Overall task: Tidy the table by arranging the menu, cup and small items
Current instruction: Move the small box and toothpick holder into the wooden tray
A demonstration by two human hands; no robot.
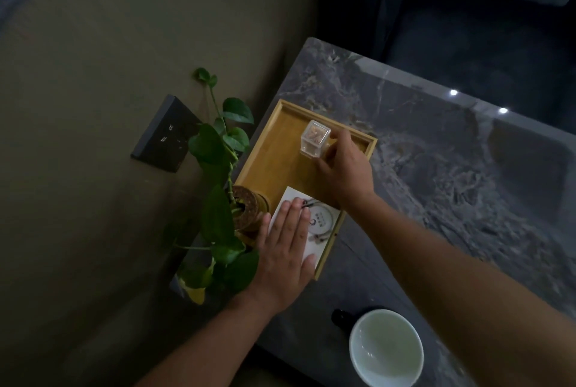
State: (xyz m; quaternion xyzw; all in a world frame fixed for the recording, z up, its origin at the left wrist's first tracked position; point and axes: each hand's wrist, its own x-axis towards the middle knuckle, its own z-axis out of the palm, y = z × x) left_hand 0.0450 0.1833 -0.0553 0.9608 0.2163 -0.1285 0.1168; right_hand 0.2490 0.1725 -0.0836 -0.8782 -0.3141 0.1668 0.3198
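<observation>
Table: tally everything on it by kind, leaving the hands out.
Wooden tray: 1
Clear toothpick holder: 1
Menu card: 1
Potted plant: 1
Cup: 1
Total: 5

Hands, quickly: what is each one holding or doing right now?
Left hand: open, lying flat on the menu card.
Right hand: closed on the clear plastic box, over the tray.

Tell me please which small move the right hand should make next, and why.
Probably release the box and lift away. The right hand grips the box, which looks set down upright on the tray, while the left hand presses flat on the menu. The cup stands outside the tray.
</observation>
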